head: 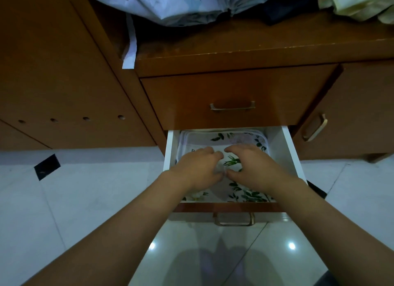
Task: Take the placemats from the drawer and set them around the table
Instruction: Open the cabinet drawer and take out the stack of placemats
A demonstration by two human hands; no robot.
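Two bare forearms reach over a glossy white tiled floor [89, 200] into an open white-walled wooden drawer [286, 149] with a brass bar handle [234, 220] on its brown front. Inside lies a stack of white placemats printed with green leaves [238, 139], filling the drawer nearly wall to wall. The left hand [197, 168] and right hand [253, 168] rest on the top mat, fingers [232, 149] curled, thumbs nearly touching; whether they pinch the fabric cannot be told. Directly above, a closed brown wooden drawer [234, 89] overhangs the stack's far edge. A brown cabinet door [351, 115] flanks the right. On the brown desk [255, 49] sit a pale blue bundle of fabric [181, 2] and cream cloth [362, 2].
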